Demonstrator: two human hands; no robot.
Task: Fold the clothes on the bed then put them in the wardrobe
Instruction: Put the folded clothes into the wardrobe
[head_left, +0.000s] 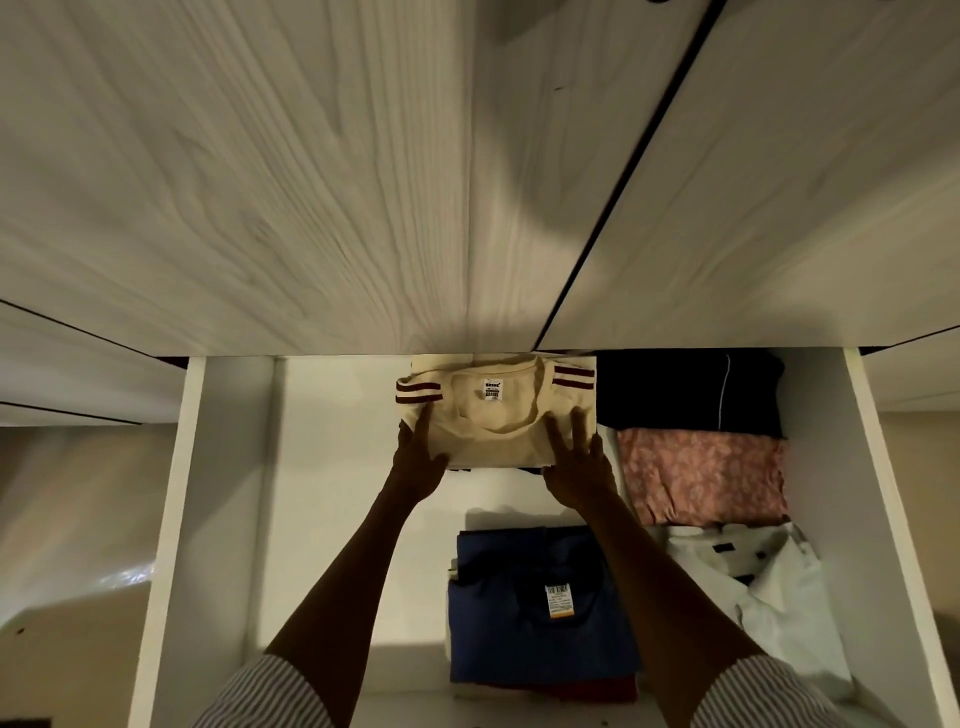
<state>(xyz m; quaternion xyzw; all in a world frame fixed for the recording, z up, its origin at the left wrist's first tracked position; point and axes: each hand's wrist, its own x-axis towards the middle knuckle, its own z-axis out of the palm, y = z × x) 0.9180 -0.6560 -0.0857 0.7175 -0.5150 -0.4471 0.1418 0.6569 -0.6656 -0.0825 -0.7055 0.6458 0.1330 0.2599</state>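
Striped sleeves (270, 691) are reaching in at six o'clock – both hands, left hand (418, 457) and right hand (576, 467), are lying flat and apart on the folded cream shirt (493, 421) at twelve o'clock on the wardrobe shelf (332, 467) – pushing unevenly risks skewing its fold against the dark garment (685, 389).

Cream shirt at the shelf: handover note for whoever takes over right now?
Left hand: flat, fingers straight on the folded cream shirt.
Right hand: same, pressing its right side.
Shirt sits at the back of the wardrobe shelf, beside a dark garment.
Done: pink, blue and white folded items already stored.
Left: release the shirt; the bed is out of view.
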